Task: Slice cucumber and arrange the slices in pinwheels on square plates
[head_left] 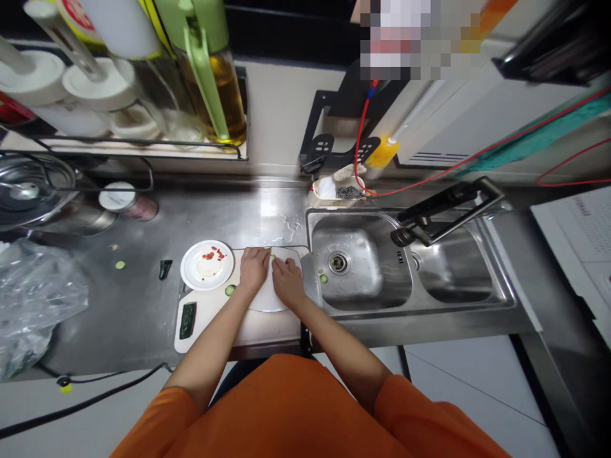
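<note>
A white plate (270,301) lies on the cutting board (224,327) in front of me. Over it, my left hand (254,270) and my right hand (287,283) meet at the fingertips. A small pale green piece, apparently a cucumber slice (272,256), shows between them, with the fingers of both hands closed at it. Beside my left wrist is another cucumber round (230,290). A dark green cucumber chunk (188,320) rests on the board's left end. A smaller white plate (193,280) with chopped red bits stands at the board's back left.
Right of the board, a knife (312,280) lies by the sink (363,254), its black handle towards me. Cucumber scraps (165,269) and a plastic bag (38,299) lie on the left counter. A black faucet (443,210) overhangs the basins; a seasoning rack (143,145) stands behind.
</note>
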The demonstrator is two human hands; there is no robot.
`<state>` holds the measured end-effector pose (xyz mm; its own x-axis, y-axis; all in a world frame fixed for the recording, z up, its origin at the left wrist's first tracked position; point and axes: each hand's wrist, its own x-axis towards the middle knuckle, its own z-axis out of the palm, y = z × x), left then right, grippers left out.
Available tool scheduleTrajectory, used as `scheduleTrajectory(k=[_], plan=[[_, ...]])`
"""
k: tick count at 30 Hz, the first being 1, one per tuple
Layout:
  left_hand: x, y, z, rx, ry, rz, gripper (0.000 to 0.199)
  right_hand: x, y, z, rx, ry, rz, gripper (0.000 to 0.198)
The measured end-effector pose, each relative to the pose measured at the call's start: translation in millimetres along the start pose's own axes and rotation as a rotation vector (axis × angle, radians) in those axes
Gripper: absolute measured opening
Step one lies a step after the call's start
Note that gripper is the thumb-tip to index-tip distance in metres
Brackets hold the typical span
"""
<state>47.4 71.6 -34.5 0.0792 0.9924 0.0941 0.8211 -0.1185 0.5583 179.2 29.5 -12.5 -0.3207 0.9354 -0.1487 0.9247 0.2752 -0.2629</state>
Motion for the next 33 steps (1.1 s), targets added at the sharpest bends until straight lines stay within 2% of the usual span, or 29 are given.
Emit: scheduleTrajectory(k=[4, 8, 11, 14, 18, 21, 26, 33], plan=[[1, 5, -17, -0.023, 0.03, -0.021, 0.027, -4, -1, -7, 0.004, 0.021, 0.02, 0.041], [-10, 5, -52, -0.032, 0.17, -0.103, 0.026, -15, 1, -16, 0.037, 0.062, 0.046, 0.036], [-34, -3, -77, -0.03, 0.271, -0.179, 0.026, -29, 3, -21, 0.071, 0.083, 0.05, 0.033], [-68, -15, -89, -0.022, 0.267, -0.282, 0.024, -46, 2, -23, 0.087, 0.062, 0.044, 0.029], [-108, -29, -84, 0.003, 0.163, -0.436, 0.025, -63, -1, -21, 0.089, 0.005, 0.05, 0.026], [-121, -33, -75, 0.012, 0.102, -0.507, 0.029, -69, -5, -19, 0.087, -0.019, 0.041, 0.024], [-120, -34, -66, 0.023, 0.088, -0.522, 0.034, -73, -13, -17, 0.072, -0.022, 0.01, 0.022], [-119, -34, -64, 0.013, 0.108, -0.512, 0.029, -78, -15, -14, 0.058, -0.011, -0.004, 0.022]])
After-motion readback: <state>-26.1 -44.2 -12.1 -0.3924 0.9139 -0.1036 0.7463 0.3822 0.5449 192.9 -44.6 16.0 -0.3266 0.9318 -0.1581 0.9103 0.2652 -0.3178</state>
